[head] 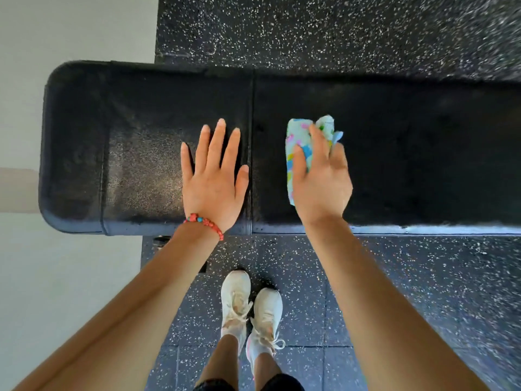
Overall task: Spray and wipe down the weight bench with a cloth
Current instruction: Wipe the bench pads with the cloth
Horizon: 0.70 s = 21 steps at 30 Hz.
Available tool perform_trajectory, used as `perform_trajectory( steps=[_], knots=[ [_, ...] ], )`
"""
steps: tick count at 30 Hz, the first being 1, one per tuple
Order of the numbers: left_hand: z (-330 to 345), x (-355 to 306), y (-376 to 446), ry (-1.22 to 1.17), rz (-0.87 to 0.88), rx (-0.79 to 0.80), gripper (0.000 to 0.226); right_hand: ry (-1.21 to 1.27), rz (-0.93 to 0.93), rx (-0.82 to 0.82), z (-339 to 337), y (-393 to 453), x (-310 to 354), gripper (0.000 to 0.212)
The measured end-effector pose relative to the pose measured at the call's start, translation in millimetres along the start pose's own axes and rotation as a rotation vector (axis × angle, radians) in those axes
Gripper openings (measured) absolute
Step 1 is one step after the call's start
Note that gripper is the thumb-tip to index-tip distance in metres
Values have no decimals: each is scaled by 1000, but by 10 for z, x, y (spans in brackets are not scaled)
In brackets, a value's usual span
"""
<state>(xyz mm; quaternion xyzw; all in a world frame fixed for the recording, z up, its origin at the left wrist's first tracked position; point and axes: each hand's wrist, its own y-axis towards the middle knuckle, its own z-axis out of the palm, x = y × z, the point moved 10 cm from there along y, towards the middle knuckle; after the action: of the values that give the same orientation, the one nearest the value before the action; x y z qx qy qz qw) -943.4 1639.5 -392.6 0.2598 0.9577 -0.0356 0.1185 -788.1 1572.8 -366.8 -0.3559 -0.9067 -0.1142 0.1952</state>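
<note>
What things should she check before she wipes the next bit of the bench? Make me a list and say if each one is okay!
1. Cloth in hand: ok. The right hand grips the colourful cloth.
2. Cloth on the bench: ok. It lies against the black bench pad, just right of the seam.
3. Other hand out of the way: ok. The left hand is flat and open, left of the seam.
4. Path clear: ok. Nothing sits on the pad to the right.
5. Bench sprayed: cannot tell. The left pad looks shiny, but no spray bottle shows.
6. Feet steady: ok. Both white shoes stand on the speckled floor.
</note>
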Motion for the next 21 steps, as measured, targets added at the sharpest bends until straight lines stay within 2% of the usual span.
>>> perform_trajectory(
  steps=[4,7,10,12,14,15,18,21],
  knots=[
    [52,12,5,27,-1,12,53,15,-176,49,164,175,360,37],
    [42,2,10,31,10,0,52,-23,-242,52,111,257,267,40],
    [47,2,6,46,13,5,53,-27,46,51,-31,503,-268,42],
    [47,-20,8,46,16,4,53,-22,228,-15,-155,578,-557,44],
    [47,-18,6,50,8,-2,52,-26,293,-50,-106,545,-455,44],
    [50,-18,2,51,4,-6,52,-4,252,-59,-33,504,-253,43],
    [41,-16,-2,49,-5,-20,52,43,-55,-30,218,348,469,42],
    [38,-24,-1,52,0,-18,52,59,-205,23,247,395,533,42]
  ],
)
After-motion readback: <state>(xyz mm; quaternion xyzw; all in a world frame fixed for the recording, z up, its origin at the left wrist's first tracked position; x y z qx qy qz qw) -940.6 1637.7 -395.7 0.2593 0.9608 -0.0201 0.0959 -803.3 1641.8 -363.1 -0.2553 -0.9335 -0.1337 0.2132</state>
